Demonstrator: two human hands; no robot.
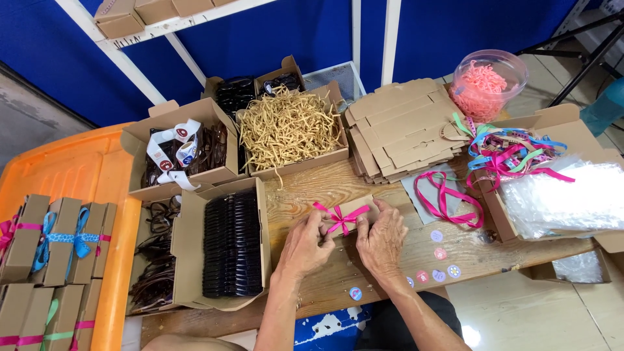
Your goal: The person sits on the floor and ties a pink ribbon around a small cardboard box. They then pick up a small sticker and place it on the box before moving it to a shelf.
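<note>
The small box (351, 211) under my left hand (305, 246) and right hand (380, 240) is matt brown cardboard, tied with a glossy pink satin ribbon (339, 218). My table (305, 192) is rough, grainy bare wood. Beside it lie crinkled paper shreds (289, 127), shiny black plastic cases (231, 244) and clear glossy plastic bags (562, 198).
</note>
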